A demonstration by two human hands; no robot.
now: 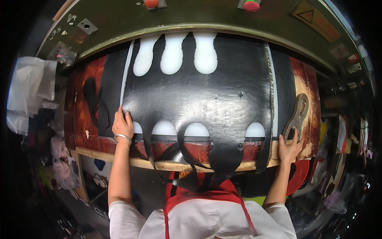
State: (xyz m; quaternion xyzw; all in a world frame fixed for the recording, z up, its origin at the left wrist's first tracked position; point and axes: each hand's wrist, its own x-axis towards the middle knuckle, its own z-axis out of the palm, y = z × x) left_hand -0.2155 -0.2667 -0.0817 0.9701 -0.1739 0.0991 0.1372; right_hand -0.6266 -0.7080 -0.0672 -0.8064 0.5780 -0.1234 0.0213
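A large black rubber-like sheet [179,95] lies over a white board, with sole-shaped openings along its far side and rounded ones nearer me that show white. My left hand [122,126], a bangle on its wrist, grips the sheet's left edge between thumb and fingers. Toward the right end of the table, my right hand [290,149] has its thumb and fingers around the near end of a brown sole-shaped cutting die [297,113]. The die lies beside the sheet. Cut strips [185,149] of the sheet hang over the table's wooden front edge.
A green machine beam [199,16] with red buttons [251,5] spans the far side. Black offcuts [95,101] lie on the worn red board [81,107] at left. Clear plastic [32,87] hangs farther left. A red round container [299,175] stands below the table at right.
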